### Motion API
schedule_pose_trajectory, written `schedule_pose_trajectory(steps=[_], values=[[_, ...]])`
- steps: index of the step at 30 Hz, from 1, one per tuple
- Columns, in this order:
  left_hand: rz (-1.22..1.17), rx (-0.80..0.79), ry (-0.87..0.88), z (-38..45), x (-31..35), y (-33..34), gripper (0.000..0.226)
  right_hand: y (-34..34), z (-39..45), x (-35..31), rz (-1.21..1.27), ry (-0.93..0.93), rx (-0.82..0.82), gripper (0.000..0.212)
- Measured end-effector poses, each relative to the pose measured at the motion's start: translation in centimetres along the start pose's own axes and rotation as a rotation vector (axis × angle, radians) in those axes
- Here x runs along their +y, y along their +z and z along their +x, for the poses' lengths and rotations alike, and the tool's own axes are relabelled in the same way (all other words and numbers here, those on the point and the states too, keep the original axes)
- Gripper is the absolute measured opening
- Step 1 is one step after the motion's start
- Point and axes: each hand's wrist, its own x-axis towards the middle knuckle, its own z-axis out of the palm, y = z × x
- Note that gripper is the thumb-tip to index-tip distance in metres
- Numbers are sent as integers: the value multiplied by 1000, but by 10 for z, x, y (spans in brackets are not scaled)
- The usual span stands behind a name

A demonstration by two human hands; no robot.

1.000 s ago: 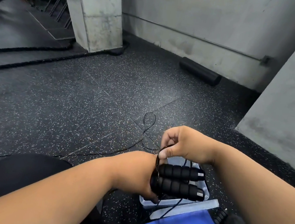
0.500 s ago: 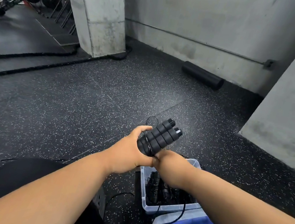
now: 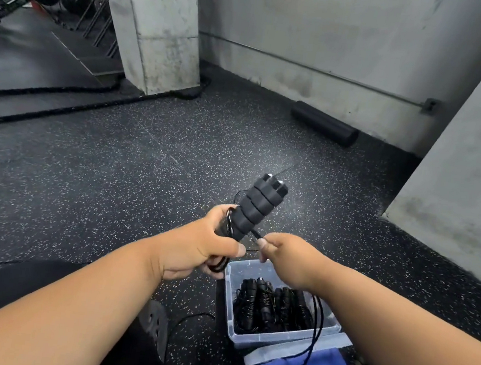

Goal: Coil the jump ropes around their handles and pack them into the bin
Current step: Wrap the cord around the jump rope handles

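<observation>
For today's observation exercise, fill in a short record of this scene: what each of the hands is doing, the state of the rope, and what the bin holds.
left hand: the left hand grips the paired black foam handles, tilted up and away
right hand: the right hand pinches the black cord near the handles' base
rope: a few turns wrapped, a long loop hanging loose
bin: the clear plastic bin on the floor holds several coiled black ropes

Speckled black rubber floor (image 3: pixel 111 184), grey concrete walls (image 3: pixel 327 29) and pillar (image 3: pixel 159 20).
</observation>
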Motion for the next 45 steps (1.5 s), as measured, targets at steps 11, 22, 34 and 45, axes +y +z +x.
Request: schedule_pose_trajectory(steps=[11, 22, 34, 45], values=[[930, -122, -420, 8, -34, -8, 55, -54, -1, -6, -174, -368, 255, 35], [1279, -99, -33, 9, -44, 39, 49, -30, 15, -9, -205, -377, 237, 33], [505, 250, 88, 5, -23, 5, 117, 3, 17, 17, -171, -134, -188, 29], [915, 492, -32, 14, -29, -29, 51, -4, -19, -36, -485, -304, -72, 30]])
